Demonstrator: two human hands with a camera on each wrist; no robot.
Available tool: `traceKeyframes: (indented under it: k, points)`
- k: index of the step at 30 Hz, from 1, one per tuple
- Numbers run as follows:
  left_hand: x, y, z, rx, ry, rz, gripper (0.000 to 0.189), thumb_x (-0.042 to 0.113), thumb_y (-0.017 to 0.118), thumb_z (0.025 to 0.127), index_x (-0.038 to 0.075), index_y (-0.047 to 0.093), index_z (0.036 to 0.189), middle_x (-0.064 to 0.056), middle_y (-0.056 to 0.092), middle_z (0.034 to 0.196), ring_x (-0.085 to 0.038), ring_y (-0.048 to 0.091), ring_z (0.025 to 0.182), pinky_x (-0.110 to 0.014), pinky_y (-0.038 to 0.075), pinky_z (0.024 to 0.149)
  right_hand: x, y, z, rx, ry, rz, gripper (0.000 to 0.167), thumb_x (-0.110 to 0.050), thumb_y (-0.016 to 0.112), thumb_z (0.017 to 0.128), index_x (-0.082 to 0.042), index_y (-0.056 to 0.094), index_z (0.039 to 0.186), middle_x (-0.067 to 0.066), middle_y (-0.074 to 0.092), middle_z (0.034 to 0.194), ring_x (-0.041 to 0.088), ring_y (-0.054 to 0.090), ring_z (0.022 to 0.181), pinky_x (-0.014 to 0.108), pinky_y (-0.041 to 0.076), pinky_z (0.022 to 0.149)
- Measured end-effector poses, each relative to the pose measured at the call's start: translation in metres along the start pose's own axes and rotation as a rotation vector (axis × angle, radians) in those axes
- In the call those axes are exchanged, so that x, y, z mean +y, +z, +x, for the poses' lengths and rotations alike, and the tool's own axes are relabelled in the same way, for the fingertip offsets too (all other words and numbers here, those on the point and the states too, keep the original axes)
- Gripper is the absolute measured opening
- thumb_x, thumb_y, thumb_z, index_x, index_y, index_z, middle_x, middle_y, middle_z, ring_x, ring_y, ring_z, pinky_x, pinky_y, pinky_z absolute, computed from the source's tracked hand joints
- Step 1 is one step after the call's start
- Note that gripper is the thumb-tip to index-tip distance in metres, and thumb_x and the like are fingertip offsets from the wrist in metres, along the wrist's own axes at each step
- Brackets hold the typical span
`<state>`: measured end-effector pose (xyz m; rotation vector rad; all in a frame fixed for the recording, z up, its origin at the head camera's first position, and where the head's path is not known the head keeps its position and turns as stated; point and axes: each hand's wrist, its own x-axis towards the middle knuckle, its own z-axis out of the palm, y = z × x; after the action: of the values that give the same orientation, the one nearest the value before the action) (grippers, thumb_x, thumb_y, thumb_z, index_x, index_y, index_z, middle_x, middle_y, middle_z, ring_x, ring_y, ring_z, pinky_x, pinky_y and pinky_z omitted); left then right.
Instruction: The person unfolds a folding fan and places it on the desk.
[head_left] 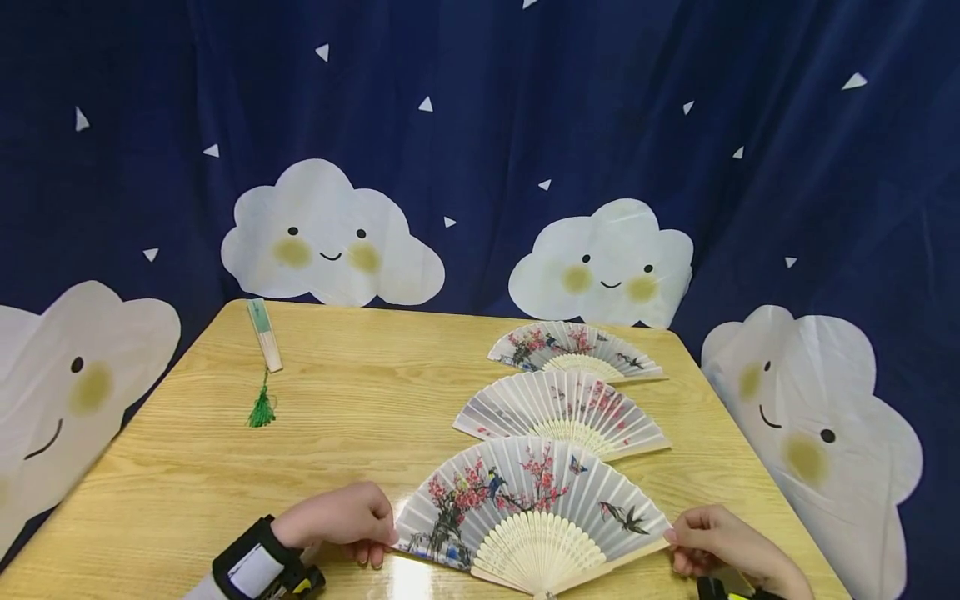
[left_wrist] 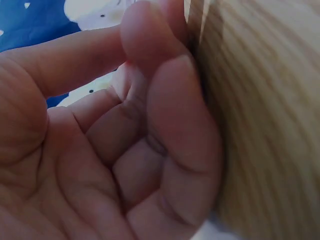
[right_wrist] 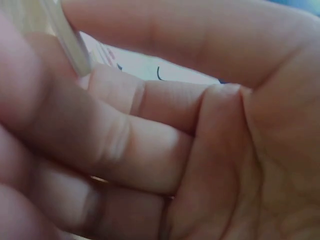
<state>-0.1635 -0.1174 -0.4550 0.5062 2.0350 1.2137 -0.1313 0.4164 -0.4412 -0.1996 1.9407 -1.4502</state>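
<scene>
Folding fan with blossoms and birds [head_left: 534,508]: spread out over the worktop [head_left: 360,392], pivot toward me, between my two hands. My left hand [head_left: 348,521] pinches its left end; my right hand [head_left: 712,537] grasps its right guard stick by thumb and finger. Just beyond this fan: pink-blossom fan [head_left: 562,408], also spread, its lower middle hidden behind the first one's upper edge. Farther beyond: third spread fan [head_left: 573,348]. Well left of and beyond the held fan: folded pale-green fan [head_left: 264,333], green tassel [head_left: 262,408] trailing toward me.
</scene>
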Motion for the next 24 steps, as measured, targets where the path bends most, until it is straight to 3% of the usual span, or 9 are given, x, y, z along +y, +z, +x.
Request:
traceKeyframes:
  k: [6,14,18,21,24]
  points:
    - [0.005,0.003,0.000,0.033,-0.019,0.063,0.026,0.012,0.067,0.090,0.001,0.064,0.066,0.000,0.060,0.055,-0.008,0.050,0.044,-0.020,0.036,0.044,0.008,0.002,0.004,0.008,0.019,0.005,0.028,-0.014,0.047,0.101,0.006,0.064,0.093,-0.002,0.069,0.076,0.004,0.060,0.065,0.019,0.049,0.058]
    - [0.004,0.004,0.001,0.046,0.008,0.097,0.028,0.012,0.070,0.088,-0.003,0.063,0.066,0.000,0.058,0.054,-0.009,0.048,0.044,-0.021,0.036,0.045,0.008,0.002,0.005,0.010,0.007,-0.016,0.034,-0.015,0.044,0.103,0.011,0.063,0.093,-0.003,0.068,0.074,0.003,0.058,0.062,0.019,0.048,0.057]
    - [0.005,-0.003,0.001,0.086,0.024,0.138,0.028,0.014,0.071,0.087,-0.001,0.063,0.064,0.001,0.058,0.053,-0.009,0.048,0.044,-0.021,0.036,0.045,0.005,0.003,0.004,0.095,0.051,-0.062,0.037,-0.021,0.045,0.103,0.008,0.064,0.091,-0.004,0.066,0.069,0.004,0.057,0.059,0.021,0.047,0.055]
    - [0.005,-0.020,0.002,0.180,0.019,0.207,0.029,0.018,0.071,0.087,0.002,0.062,0.065,-0.001,0.061,0.055,-0.010,0.050,0.046,-0.022,0.038,0.045,-0.001,0.003,0.000,0.197,0.117,-0.107,0.040,-0.028,0.046,0.103,0.004,0.067,0.093,-0.004,0.066,0.067,0.006,0.058,0.059,0.022,0.049,0.055]
    - [0.005,-0.050,0.004,0.338,-0.050,0.291,0.030,0.024,0.068,0.091,0.003,0.063,0.070,-0.004,0.063,0.060,-0.012,0.051,0.049,-0.024,0.040,0.047,-0.011,0.001,-0.005,0.328,0.185,-0.161,0.045,-0.034,0.046,0.103,0.007,0.065,0.099,-0.003,0.068,0.068,0.007,0.061,0.060,0.025,0.052,0.057]
